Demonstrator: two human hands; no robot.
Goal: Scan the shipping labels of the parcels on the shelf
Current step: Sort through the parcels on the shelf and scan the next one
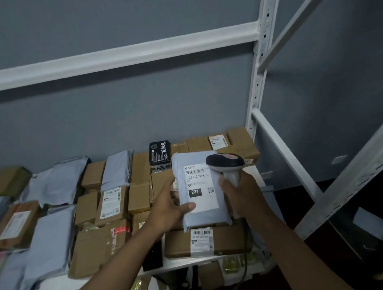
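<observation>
The left hand (169,208) clasps one pale grey plastic mailer bag (200,191) by its left edge, thumb across its front, holding it above the white metal shelf (59,286) with its white shipping label (200,186) facing up; the right hand (240,191) is closed around the handle of one grey-and-black handheld barcode scanner (225,162), whose head hangs over the label's upper right corner. Directly beneath lies one brown cardboard box (207,241) bearing its own label, near the shelf's front edge. Brown cartons and grey mailers, too crowded to count, cover nearly all the shelf, leaving a bare strip along the front.
</observation>
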